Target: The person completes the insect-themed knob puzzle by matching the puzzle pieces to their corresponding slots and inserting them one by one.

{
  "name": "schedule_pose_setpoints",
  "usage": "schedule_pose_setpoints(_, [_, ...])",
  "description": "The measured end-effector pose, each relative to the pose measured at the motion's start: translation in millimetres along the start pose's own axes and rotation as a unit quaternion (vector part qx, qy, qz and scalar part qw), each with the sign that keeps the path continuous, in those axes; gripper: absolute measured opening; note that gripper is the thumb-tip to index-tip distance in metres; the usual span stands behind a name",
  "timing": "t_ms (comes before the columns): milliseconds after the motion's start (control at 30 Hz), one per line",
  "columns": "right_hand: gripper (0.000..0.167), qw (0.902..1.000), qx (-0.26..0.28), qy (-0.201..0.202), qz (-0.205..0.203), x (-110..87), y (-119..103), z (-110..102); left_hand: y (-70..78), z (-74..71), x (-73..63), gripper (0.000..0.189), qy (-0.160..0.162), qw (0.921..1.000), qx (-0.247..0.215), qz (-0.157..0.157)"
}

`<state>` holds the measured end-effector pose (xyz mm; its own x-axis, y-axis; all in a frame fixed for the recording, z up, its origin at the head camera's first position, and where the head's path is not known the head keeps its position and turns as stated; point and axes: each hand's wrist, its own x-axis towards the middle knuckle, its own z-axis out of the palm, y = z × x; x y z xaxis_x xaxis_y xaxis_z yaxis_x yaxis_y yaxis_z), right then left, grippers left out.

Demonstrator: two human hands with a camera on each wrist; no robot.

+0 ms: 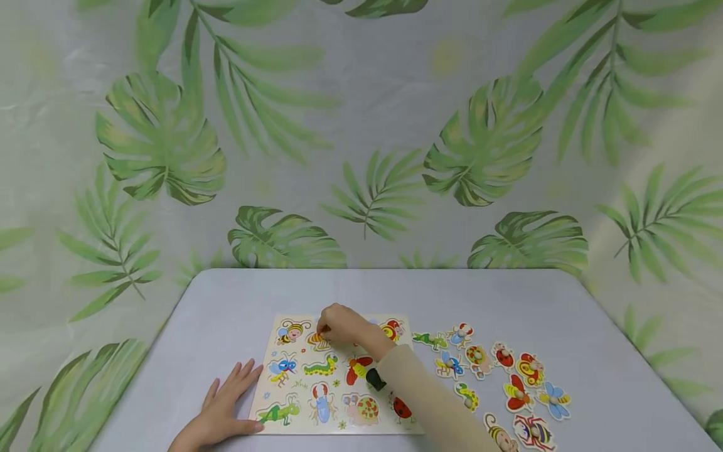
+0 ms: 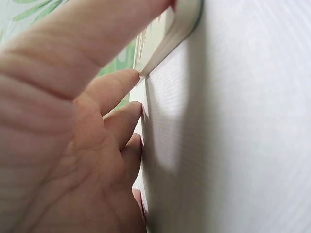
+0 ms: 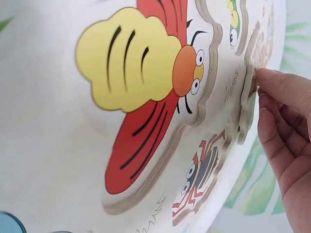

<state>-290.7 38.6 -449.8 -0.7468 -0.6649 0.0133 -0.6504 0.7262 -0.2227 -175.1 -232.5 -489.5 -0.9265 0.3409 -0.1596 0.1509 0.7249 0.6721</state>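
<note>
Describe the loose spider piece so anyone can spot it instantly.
On the white table, go right of the insect puzzle board to the scattered loose pieces. The spider piece lies at their near edge, right of the curly-antenna bee piece; splayed red legs set it apart.

The left hand (image 1: 223, 405) lies beside the near left corner of the pale, rectangular wooden puzzle board printed with colourful insects (image 1: 316, 430), its fingers straight and spread toward the board's left edge and its thumb (image 1: 247, 427) stretched sideways onto that corner. The bare left wrist (image 1: 189, 436) sits to the board's near left. The right arm, in a long cream sleeve (image 1: 437, 395), crosses the board from its near right side; the right hand (image 1: 341, 323) is over the board's far row, thumb and forefinger pinched together, remaining fingers curled in.
</note>
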Motion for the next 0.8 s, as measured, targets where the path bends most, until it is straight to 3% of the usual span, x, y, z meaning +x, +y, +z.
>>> schedule_pose_setpoints(100, [0.015, 1.0, -0.001, -0.003, 0.006, 2.5, 1.5, -2.1, 1.5, -3.2, 2.5, 0.104, -0.003, 0.9999, -0.005, 0.009])
schedule_pose_setpoints(433, [0.015, 0.9997, 0.018, -0.009, -0.009, 7.4, -1.5, 0.3, 1.3, -3.2, -0.6, 0.106, -0.004, 1.0, 0.001, -0.007])
schedule_pose_setpoints(800, [0.015, 0.9998, 0.006, -0.014, -0.012, 9.9, 0.0, -0.8, 2.6, -3.2, 3.7, 0.105, 0.009, 0.9999, 0.002, 0.007])
